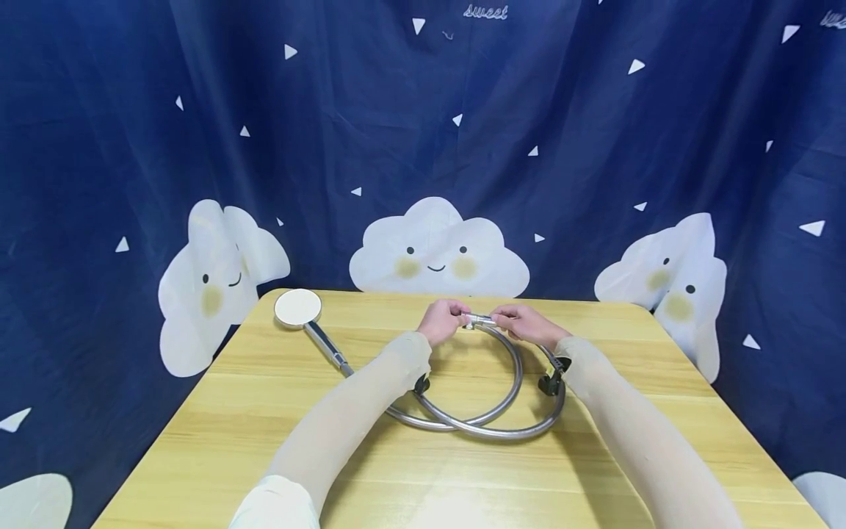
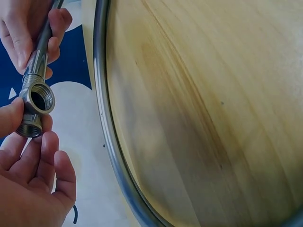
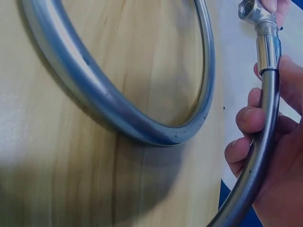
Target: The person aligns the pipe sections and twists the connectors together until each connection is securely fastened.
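In the head view, my left hand (image 1: 441,322) and right hand (image 1: 529,325) meet above the far part of the table. Thumb and fingers of the left hand pinch a metal tee fitting (image 2: 28,109) with threaded openings. The right hand grips a grey shower hose (image 3: 269,101) by its end, around the chrome hose nut (image 3: 268,52). Fitting and nut are in line, with some thread showing where they join. The rest of the hose lies in loops on the tabletop, partly behind the left forearm. A round shower head (image 1: 297,308) with a chrome handle lies at the far left.
The light wooden table (image 1: 264,441) has rounded far corners. Behind it and along both sides hangs a dark blue curtain (image 1: 423,95) printed with clouds and triangles. Dark wrist devices (image 1: 550,383) sit close to the hose loops.
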`<state>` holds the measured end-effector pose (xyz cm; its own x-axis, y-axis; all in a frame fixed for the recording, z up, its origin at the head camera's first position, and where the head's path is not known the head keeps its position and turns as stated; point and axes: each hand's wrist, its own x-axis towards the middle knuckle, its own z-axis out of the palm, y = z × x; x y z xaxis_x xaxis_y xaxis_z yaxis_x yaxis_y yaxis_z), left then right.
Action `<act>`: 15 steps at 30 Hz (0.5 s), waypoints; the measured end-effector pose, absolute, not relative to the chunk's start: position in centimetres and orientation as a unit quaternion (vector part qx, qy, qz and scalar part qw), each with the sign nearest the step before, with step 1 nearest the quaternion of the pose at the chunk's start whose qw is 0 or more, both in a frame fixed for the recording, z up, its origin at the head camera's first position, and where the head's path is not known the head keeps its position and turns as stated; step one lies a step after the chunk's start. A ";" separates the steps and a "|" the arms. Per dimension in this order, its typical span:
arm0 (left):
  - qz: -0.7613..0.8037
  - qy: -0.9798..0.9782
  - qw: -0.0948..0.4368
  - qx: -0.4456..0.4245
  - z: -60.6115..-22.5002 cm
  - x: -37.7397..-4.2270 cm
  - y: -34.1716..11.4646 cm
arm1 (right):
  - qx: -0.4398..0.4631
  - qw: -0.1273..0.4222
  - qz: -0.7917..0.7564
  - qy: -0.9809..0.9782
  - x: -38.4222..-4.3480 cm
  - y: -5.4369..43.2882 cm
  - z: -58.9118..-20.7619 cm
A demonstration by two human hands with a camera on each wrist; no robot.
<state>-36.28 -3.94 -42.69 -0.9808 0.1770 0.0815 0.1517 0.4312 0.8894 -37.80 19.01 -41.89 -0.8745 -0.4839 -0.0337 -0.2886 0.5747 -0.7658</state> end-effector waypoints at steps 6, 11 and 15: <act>0.527 0.844 0.007 0.093 -42.8 -36.3 -4.1 | -0.206 0.117 -0.410 0.881 -37.9 18.5 -41.9; 0.527 0.844 0.006 0.093 -42.9 -36.4 -4.2 | -0.212 0.108 -0.424 0.874 -37.9 18.3 -42.2; 0.527 0.845 0.011 0.092 -43.0 -36.4 -4.3 | -0.220 0.103 -0.435 0.867 -37.9 18.3 -42.3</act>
<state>-36.42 -4.29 -43.02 -0.9829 0.1670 0.0773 0.1429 0.4285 0.8922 -37.92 18.31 -42.32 -0.8824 -0.4703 0.0125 -0.2914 0.5254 -0.7994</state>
